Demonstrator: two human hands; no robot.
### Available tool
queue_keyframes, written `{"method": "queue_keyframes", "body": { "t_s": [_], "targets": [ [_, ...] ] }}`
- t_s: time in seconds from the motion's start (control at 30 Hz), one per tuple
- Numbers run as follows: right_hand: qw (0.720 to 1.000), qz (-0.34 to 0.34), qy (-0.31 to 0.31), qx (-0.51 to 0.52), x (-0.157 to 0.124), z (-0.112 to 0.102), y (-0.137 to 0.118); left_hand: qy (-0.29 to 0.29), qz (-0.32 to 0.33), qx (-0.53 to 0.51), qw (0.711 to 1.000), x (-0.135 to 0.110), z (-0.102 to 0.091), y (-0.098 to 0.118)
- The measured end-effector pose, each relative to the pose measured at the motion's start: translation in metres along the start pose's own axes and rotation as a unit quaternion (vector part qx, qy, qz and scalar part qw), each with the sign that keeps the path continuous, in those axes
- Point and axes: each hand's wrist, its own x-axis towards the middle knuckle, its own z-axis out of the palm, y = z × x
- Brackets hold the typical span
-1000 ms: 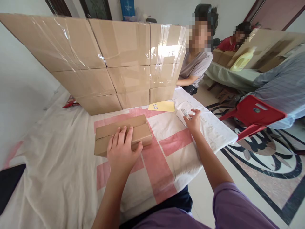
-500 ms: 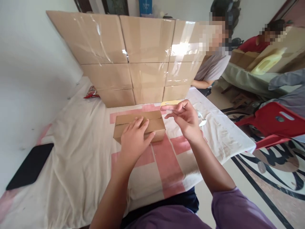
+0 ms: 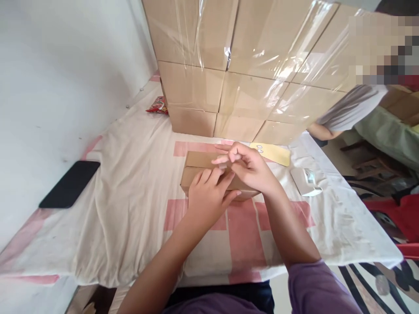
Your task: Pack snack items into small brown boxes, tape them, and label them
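A small closed cardboard box [image 3: 199, 159] lies on the cloth in front of me, a seam running along its top. My left hand [image 3: 209, 187] rests on the box's top and near edge with its fingers spread. Over the right half of the box, my right hand [image 3: 247, 168] has its fingers bent, with a small piece of clear tape [image 3: 223, 166] at the fingertips. The tape is pale and only partly visible. Both hands cover much of the box's top, and their fingertips nearly meet.
Behind stands a tall wall of stacked cardboard boxes [image 3: 252, 93] under shiny film. A yellow card [image 3: 275, 155] and a white tape dispenser [image 3: 304, 181] lie to the right. Leftward are a black phone-like slab [image 3: 70, 184] and a red packet [image 3: 157, 106]. Another person's arm [image 3: 327, 131] shows at right.
My right hand has come down and left, from beside the box to above its top, close to my left hand. My left hand stays on the box. The view has tilted downward.
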Motion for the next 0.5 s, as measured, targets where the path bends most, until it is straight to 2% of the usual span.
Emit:
{"method": "queue_keyframes", "body": {
  "t_s": [0.2,0.5],
  "targets": [
    [0.996,0.046,-0.067,-0.024,-0.007,-0.006,0.015,0.125,0.031,-0.008,0.992,-0.01,0.012,0.0],
    [0.993,0.013,-0.109,-0.046,-0.007,-0.01,0.013,0.202,0.064,0.014,0.977,-0.014,0.025,-0.005]
  ]
}}
